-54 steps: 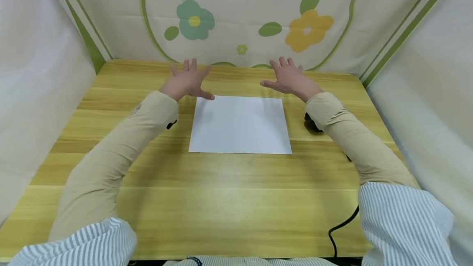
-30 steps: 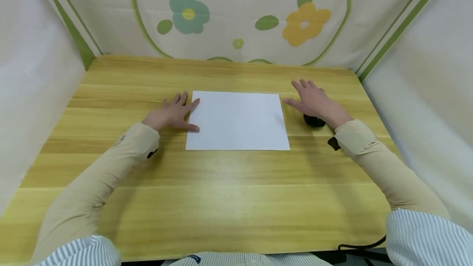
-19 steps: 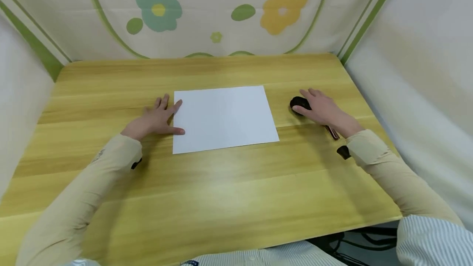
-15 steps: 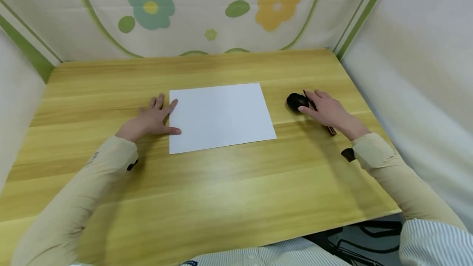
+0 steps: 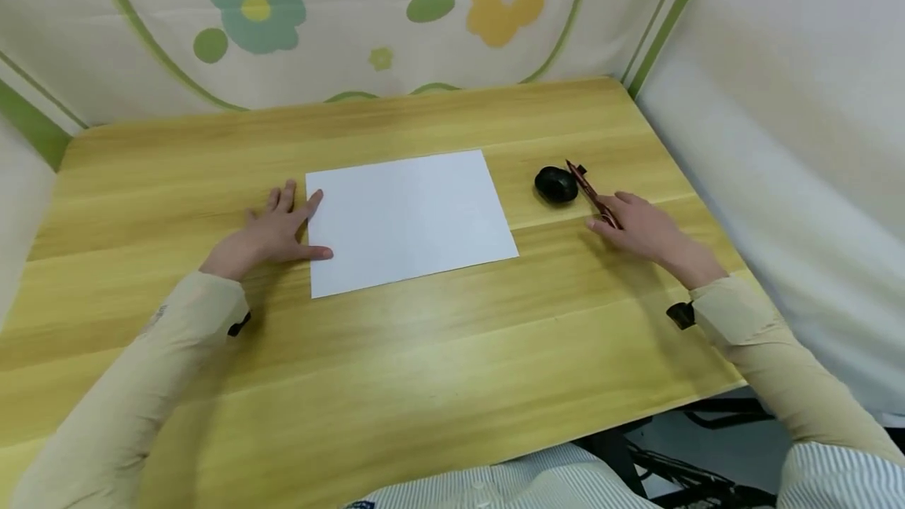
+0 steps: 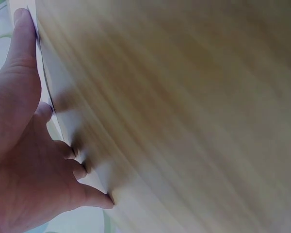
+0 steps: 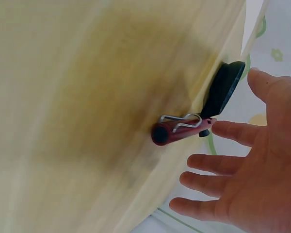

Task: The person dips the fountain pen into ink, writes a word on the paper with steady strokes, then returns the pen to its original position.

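My left hand point(image 5: 272, 234) rests spread at the left edge of a white sheet of paper point(image 5: 417, 218), its thumb and forefinger lying over that edge. In the left wrist view, the fingertips of the left hand point(image 6: 34, 160) meet the wooden tabletop. My right hand point(image 5: 646, 234) hovers with fingers extended over the near end of a slim dark red tool point(image 5: 587, 188) with a pointed far end. The right wrist view shows this red tool point(image 7: 182, 133) with a black round end and bent metal wire, just beyond the fingers of the right hand point(image 7: 262, 170).
A black rounded object point(image 5: 556, 184) lies beside the red tool, right of the paper. The wooden table point(image 5: 424, 368) spreads toward a flowered curtain point(image 5: 339, 22) behind it. White cloth point(image 5: 799, 100) hangs along the right side.
The left hand came down onto the paper's left edge. The right hand moved right and back toward the body, uncovering the black object and the red tool. The head view turned right.
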A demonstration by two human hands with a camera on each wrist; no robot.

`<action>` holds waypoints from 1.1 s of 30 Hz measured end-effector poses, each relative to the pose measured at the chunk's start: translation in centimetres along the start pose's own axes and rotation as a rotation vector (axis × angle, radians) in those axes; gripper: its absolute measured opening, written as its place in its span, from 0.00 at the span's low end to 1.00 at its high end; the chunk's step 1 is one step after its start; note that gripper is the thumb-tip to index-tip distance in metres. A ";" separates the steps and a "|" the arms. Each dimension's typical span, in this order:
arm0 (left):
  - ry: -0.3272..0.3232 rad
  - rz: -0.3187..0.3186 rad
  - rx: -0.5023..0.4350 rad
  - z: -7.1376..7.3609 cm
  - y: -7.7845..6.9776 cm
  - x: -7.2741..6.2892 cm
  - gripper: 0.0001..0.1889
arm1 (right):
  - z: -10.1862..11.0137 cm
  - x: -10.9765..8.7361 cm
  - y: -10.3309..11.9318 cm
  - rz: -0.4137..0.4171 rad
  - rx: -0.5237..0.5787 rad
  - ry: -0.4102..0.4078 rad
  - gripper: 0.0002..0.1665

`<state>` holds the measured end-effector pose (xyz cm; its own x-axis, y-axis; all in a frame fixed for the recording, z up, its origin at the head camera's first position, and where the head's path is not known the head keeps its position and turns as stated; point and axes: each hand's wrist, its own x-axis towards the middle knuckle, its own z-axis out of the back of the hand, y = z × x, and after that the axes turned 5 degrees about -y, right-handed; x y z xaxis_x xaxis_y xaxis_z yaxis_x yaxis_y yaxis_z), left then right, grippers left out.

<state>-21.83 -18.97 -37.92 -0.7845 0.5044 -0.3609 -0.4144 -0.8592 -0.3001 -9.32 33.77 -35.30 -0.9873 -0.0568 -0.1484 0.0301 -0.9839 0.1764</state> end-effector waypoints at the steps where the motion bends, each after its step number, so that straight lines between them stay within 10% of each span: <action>1: 0.003 0.007 -0.002 -0.1 0.3 -0.4 0.58 | -0.3 0.0 0.3 0.008 -0.002 0.005 0.40; 7: 0.011 0.037 -0.002 -0.8 1.5 -2.0 0.59 | -1.4 0.4 1.4 0.035 -0.005 0.033 0.40; 33: -0.016 0.008 0.005 -0.6 1.2 -1.4 0.58 | -3.3 0.6 0.3 0.068 0.115 -0.204 0.28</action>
<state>-20.91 -20.69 -38.34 -0.7950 0.4960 -0.3492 -0.4100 -0.8637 -0.2932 -9.42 32.86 -38.55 -0.9950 -0.0755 0.0653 0.0914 -0.9524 0.2908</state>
